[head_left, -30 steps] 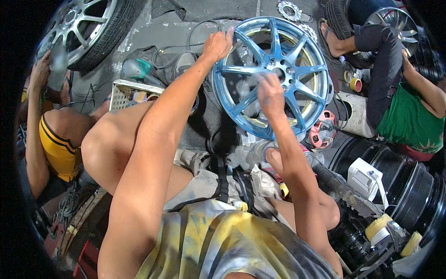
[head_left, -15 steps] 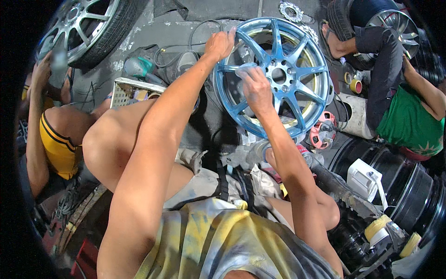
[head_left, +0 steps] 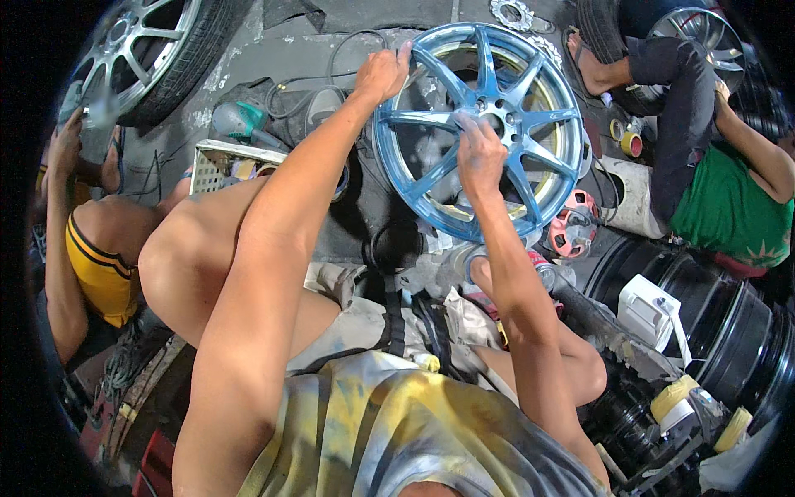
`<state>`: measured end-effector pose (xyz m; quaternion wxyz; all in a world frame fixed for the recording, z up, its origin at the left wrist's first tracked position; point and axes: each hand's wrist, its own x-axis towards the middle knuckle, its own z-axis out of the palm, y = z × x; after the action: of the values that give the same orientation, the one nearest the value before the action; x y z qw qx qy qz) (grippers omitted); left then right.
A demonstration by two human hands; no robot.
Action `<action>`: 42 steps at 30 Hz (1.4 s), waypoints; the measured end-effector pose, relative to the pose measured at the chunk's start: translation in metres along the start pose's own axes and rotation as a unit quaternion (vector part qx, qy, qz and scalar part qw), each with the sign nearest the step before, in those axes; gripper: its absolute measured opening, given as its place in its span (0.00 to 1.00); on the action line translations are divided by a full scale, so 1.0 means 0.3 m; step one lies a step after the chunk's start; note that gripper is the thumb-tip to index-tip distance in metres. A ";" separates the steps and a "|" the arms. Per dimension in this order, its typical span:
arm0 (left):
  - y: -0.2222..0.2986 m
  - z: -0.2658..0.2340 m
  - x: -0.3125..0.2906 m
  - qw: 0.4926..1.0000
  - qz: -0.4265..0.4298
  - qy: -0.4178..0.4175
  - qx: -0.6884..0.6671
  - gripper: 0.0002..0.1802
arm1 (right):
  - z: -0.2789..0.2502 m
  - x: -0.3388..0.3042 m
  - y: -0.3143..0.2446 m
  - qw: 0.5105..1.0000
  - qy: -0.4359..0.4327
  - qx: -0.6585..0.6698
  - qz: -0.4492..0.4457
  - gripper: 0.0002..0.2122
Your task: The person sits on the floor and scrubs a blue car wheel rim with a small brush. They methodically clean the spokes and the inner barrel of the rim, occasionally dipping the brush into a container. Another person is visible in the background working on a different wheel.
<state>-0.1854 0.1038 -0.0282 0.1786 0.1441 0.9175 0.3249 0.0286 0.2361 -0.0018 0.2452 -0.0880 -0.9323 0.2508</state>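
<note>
A blue multi-spoke wheel rim [head_left: 425, 178] stands tilted before me, its paint streaked with whitish patches. At its upper left edge, my left hand [head_left: 384, 74] is closed round the outer lip, with the fingertips pale with dust. My right hand [head_left: 482, 156] is closed, its fingertips pressed against a spoke just left of the hub. Whatever lies under those fingers is mostly hidden; only a small pale bluish bit shows.
A green sander [head_left: 240, 120] and a white crate [head_left: 207, 157] are to the left. Co-workers sit at both sides, one near a silver wheel with tyre [head_left: 153, 58]. Right of me are a pink round part [head_left: 573, 225], black rims [head_left: 704, 315] and tape rolls [head_left: 631, 145].
My right hand has slid right and slightly down, from the left spoke toward the hub. My left hand keeps hold of the lip. The wheel rim appears shifted slightly left and up in view.
</note>
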 end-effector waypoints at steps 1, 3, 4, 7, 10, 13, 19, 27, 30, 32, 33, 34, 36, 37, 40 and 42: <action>0.002 -0.005 -0.007 1.000 0.002 0.003 0.005 0.43 | 0.014 0.018 -0.031 1.000 0.008 -0.006 0.015 0.12; -0.016 0.007 -0.014 1.000 0.017 0.021 0.007 0.43 | 0.030 0.006 -0.056 0.999 0.028 -0.013 0.033 0.12; -0.027 0.000 -0.001 0.999 0.025 0.034 0.007 0.43 | 0.033 -0.026 -0.062 0.999 0.025 -0.017 0.028 0.12; -0.029 0.005 -0.002 1.000 0.013 0.022 0.018 0.44 | 0.005 -0.094 -0.076 0.999 0.014 -0.024 0.024 0.11; -0.002 0.003 -0.021 0.999 0.023 0.016 0.017 0.44 | 0.029 0.012 -0.044 0.998 0.008 -0.039 0.054 0.11; -0.002 -0.013 -0.023 0.999 0.023 0.023 0.015 0.44 | 0.065 0.075 -0.054 0.996 0.037 -0.029 0.078 0.12; 0.016 -0.017 -0.038 1.000 0.009 -0.009 0.009 0.43 | 0.061 0.001 -0.024 0.997 0.057 -0.040 0.034 0.11; -0.024 -0.008 -0.020 1.000 0.002 0.025 -0.002 0.42 | 0.073 -0.021 -0.080 0.995 0.075 0.002 0.060 0.12; 0.002 -0.004 -0.018 1.000 -0.006 0.011 -0.008 0.41 | 0.047 0.010 -0.028 0.997 0.038 -0.015 0.073 0.13; 0.006 -0.009 -0.015 1.000 0.003 0.014 -0.004 0.41 | 0.070 0.106 -0.002 0.996 0.054 -0.010 0.071 0.13; 0.008 -0.010 -0.015 1.000 0.008 0.017 -0.002 0.41 | 0.071 0.097 0.001 0.997 0.046 -0.021 0.061 0.13; 0.007 -0.014 -0.019 1.000 0.010 0.024 -0.002 0.40 | 0.080 0.080 0.002 0.998 0.037 -0.029 0.049 0.13; 0.008 -0.020 -0.024 0.999 0.014 0.039 -0.003 0.39 | 0.089 0.071 0.021 0.999 0.044 -0.028 0.014 0.13; 0.000 0.000 -0.035 0.999 0.017 0.031 -0.013 0.40 | 0.067 0.055 0.013 0.998 0.057 -0.017 -0.003 0.13; -0.024 0.006 -0.003 0.997 0.047 0.054 -0.018 0.45 | 0.093 0.130 -0.011 0.999 0.034 0.000 0.007 0.13; -0.006 0.008 -0.027 0.997 0.049 0.058 -0.029 0.45 | 0.127 0.200 -0.022 1.000 0.004 -0.012 0.004 0.13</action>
<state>-0.1772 0.1007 -0.0293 0.1133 0.1646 0.9084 0.3673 -0.0428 0.2314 -0.0023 0.2466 -0.0957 -0.9341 0.2399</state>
